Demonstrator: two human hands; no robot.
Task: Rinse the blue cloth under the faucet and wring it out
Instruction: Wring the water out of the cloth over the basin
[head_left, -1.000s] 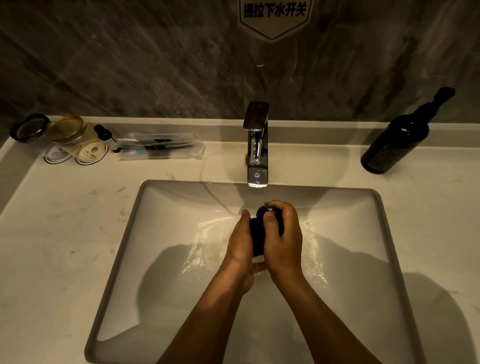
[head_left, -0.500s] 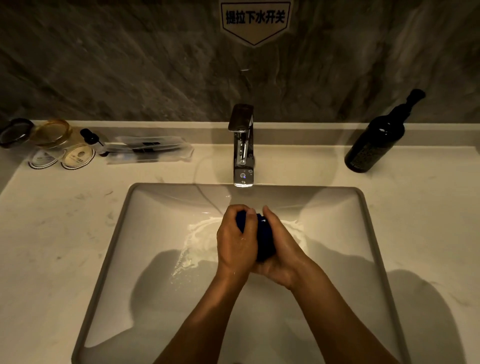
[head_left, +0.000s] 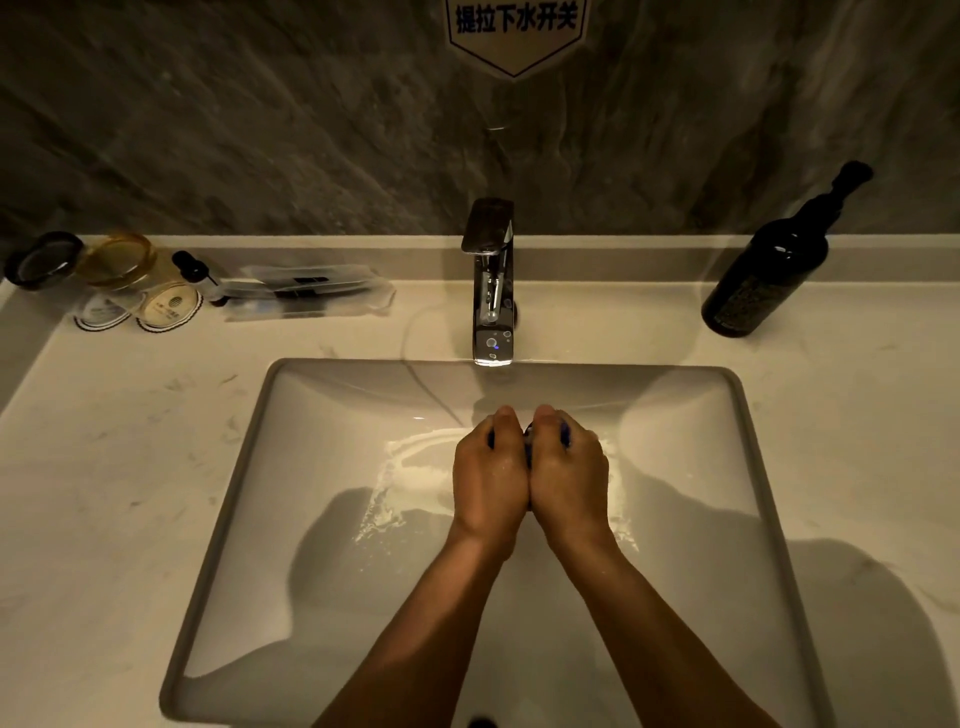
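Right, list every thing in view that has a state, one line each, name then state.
blue cloth: bunched up, almost hidden inside both fists.
left hand: closed on the cloth, over the basin.
right hand: closed on the cloth, pressed against the left.
faucet: no stream visible; on or off cannot be told.
sink: wet, foamy water under the hands.
dark bottle: upright, capped.
amber jar: open.

Head camera looks steeply down, close over the sink (head_left: 244, 467), facing the wall (head_left: 260, 130).

Dark bottle (head_left: 763, 283) right (upright); jars (head_left: 120, 258), packet (head_left: 306, 293) left.
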